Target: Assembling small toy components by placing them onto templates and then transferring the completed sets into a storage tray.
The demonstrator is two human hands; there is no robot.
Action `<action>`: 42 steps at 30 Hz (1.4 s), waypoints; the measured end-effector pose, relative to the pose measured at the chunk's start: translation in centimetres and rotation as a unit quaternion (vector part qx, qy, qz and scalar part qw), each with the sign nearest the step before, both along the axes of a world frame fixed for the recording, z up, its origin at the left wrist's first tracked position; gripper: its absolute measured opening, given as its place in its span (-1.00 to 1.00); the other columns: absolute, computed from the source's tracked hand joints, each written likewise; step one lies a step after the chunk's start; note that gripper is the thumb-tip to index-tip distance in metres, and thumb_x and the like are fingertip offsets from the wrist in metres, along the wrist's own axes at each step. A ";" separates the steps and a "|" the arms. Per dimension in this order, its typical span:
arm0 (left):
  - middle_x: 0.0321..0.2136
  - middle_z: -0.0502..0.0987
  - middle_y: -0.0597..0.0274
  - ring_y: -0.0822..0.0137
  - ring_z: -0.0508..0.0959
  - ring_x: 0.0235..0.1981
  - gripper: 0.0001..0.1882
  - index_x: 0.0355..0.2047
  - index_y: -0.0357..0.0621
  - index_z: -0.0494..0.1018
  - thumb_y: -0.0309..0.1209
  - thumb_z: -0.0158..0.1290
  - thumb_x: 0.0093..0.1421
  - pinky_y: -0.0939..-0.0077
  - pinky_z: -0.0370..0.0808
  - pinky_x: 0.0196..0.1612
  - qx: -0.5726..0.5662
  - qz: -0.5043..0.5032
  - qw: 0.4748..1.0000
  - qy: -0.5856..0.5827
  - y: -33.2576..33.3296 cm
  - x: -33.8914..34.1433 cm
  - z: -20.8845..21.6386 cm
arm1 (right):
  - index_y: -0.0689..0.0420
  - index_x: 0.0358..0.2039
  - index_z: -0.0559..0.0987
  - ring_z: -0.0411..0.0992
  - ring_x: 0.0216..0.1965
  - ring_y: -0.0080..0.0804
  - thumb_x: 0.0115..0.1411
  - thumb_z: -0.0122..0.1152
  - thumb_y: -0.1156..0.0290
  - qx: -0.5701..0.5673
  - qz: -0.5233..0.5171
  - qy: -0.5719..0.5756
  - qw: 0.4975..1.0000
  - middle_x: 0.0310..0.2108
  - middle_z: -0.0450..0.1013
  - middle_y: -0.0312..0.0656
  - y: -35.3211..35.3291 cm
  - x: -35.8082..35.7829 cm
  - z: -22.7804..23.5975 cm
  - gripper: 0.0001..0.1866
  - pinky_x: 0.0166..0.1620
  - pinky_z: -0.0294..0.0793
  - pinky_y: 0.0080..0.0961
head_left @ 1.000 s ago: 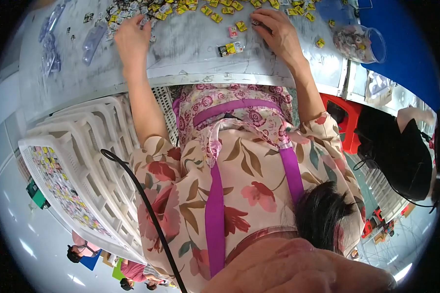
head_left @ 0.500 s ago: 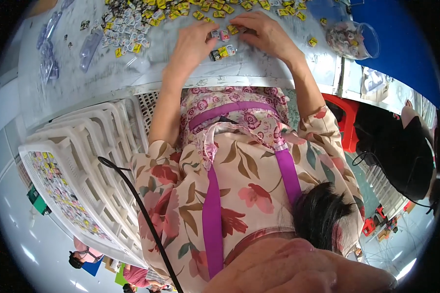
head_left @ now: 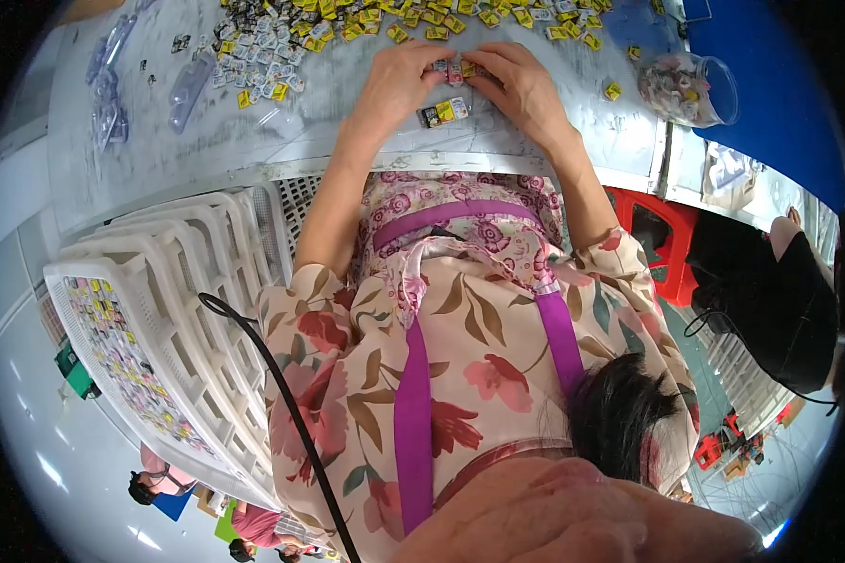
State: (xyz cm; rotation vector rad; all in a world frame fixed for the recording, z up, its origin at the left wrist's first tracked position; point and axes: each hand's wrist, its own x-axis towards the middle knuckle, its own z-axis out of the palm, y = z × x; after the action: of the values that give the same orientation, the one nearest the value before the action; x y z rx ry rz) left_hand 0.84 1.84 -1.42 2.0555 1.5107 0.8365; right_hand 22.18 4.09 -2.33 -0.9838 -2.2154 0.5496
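Observation:
At the table's near side, my left hand [head_left: 402, 86] and my right hand [head_left: 522, 92] face each other with bent fingers. Between their fingertips is a short row of small printed blocks, with a pink-and-white block [head_left: 455, 72] in its middle. My left fingers pinch the pale end of the row and my right fingers press its other end; the fingers partly cover both ends. Just nearer to me lies a joined strip of black, yellow and white blocks [head_left: 444, 113], touched by neither hand.
Loose yellow blocks [head_left: 432, 16] and white blocks [head_left: 258, 61] spread across the far table. Clear plastic trays [head_left: 191, 91] lie at left. A clear round tub [head_left: 687, 89] of small pieces rests on its side at right. White crates [head_left: 174, 281] stand left of me, a red stool [head_left: 668, 246] right.
My hands have come closer together, and the fingertips have closed in on the small blocks between them. The whole view has shifted slightly. The black, yellow and white strip still lies nearer to me.

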 end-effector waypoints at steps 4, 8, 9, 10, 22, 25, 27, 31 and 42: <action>-0.15 0.62 0.14 0.18 0.65 -0.35 -0.66 -0.10 -0.14 0.59 -0.53 0.22 0.07 0.42 0.57 -0.24 0.006 -0.008 1.000 0.018 -0.2 -0.1 0.3 | 0.14 -0.06 0.61 0.48 -0.07 -0.08 0.11 0.34 0.44 -0.005 0.008 -0.006 1.000 -0.07 0.51 -0.10 -0.1 -0.1 0.1 -0.66 -0.05 0.51 -0.29; -0.12 0.61 0.12 0.15 0.64 -0.30 -0.66 -0.08 -0.17 0.58 -0.52 0.20 0.08 0.39 0.58 -0.20 -0.021 -0.015 1.000 0.009 -0.2 -0.1 0.4 | 0.15 -0.06 0.60 0.49 -0.09 -0.07 0.10 0.35 0.44 0.006 0.002 -0.006 1.000 -0.07 0.52 -0.09 0.0 -0.2 0.1 -0.65 -0.07 0.52 -0.30; -0.10 0.60 0.10 0.13 0.64 -0.28 -0.65 -0.08 -0.17 0.57 -0.50 0.19 0.08 0.38 0.57 -0.18 0.001 -0.030 0.999 0.015 -0.1 0.0 0.2 | 0.15 -0.06 0.60 0.50 -0.10 -0.07 0.10 0.35 0.43 0.004 -0.003 -0.004 1.000 -0.07 0.52 -0.09 0.1 -0.2 0.0 -0.65 -0.07 0.53 -0.30; -0.09 0.59 0.09 0.11 0.63 -0.26 -0.65 -0.07 -0.18 0.57 -0.49 0.18 0.08 0.37 0.57 -0.16 0.024 -0.044 0.999 0.021 -0.1 0.0 0.3 | 0.15 -0.06 0.60 0.50 -0.10 -0.07 0.10 0.35 0.43 0.004 -0.001 -0.005 1.000 -0.07 0.52 -0.09 0.1 -0.2 -0.1 -0.65 -0.07 0.53 -0.30; -0.06 0.58 0.07 0.04 0.60 -0.14 -0.65 -0.12 -0.20 0.59 -0.37 0.26 0.07 0.31 0.55 -0.07 0.032 -0.037 0.998 0.027 -0.2 0.4 -0.3 | 0.15 -0.07 0.61 0.53 -0.14 -0.10 0.11 0.36 0.42 0.019 -0.011 -0.006 1.000 -0.08 0.53 -0.11 0.3 -0.2 -0.2 -0.66 -0.12 0.55 -0.32; -0.08 0.59 0.07 0.04 0.60 -0.14 -0.69 -0.14 -0.19 0.61 -0.37 0.25 0.09 0.30 0.55 -0.07 0.051 -0.043 0.997 0.042 -0.1 0.3 -0.3 | 0.14 -0.07 0.61 0.54 -0.16 -0.10 0.11 0.36 0.42 0.008 -0.013 -0.006 1.000 -0.09 0.53 -0.12 0.4 -0.2 -0.1 -0.66 -0.14 0.55 -0.33; -0.12 0.60 0.05 0.02 0.59 -0.14 -0.71 -0.18 -0.22 0.61 -0.40 0.23 0.07 0.26 0.53 -0.04 0.053 -0.026 0.998 0.027 -0.2 0.9 -0.2 | 0.13 -0.07 0.61 0.54 -0.17 -0.10 0.12 0.36 0.41 0.005 -0.011 -0.011 1.000 -0.09 0.53 -0.12 0.4 -0.2 0.1 -0.66 -0.15 0.56 -0.33; -0.18 0.61 0.03 0.00 0.58 -0.14 -0.75 -0.23 -0.26 0.61 -0.45 0.22 0.05 0.24 0.51 -0.02 0.071 0.009 0.997 0.014 -0.2 1.0 -0.1 | 0.12 -0.08 0.61 0.51 -0.14 -0.08 0.09 0.33 0.44 -0.006 -0.004 0.001 1.000 -0.13 0.52 -0.13 0.6 -0.5 0.4 -0.66 -0.10 0.53 -0.27; -0.34 0.64 0.11 0.15 0.64 -0.41 -0.76 -0.22 -0.12 0.64 -0.43 0.25 0.05 0.30 0.56 -0.28 0.098 0.246 0.964 -0.006 0.8 -6.8 2.1 | 0.13 -0.09 0.63 0.48 -0.41 -0.40 0.14 0.37 0.39 0.089 0.062 0.035 0.993 -0.18 0.55 -0.22 3.8 -4.7 3.5 -0.69 -0.32 0.48 -0.50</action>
State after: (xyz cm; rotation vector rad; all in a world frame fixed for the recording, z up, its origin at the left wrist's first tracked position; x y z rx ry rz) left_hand -5.94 2.62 0.66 1.8153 2.0430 1.2205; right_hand 17.52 7.93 1.22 -0.7287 -2.2284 0.4252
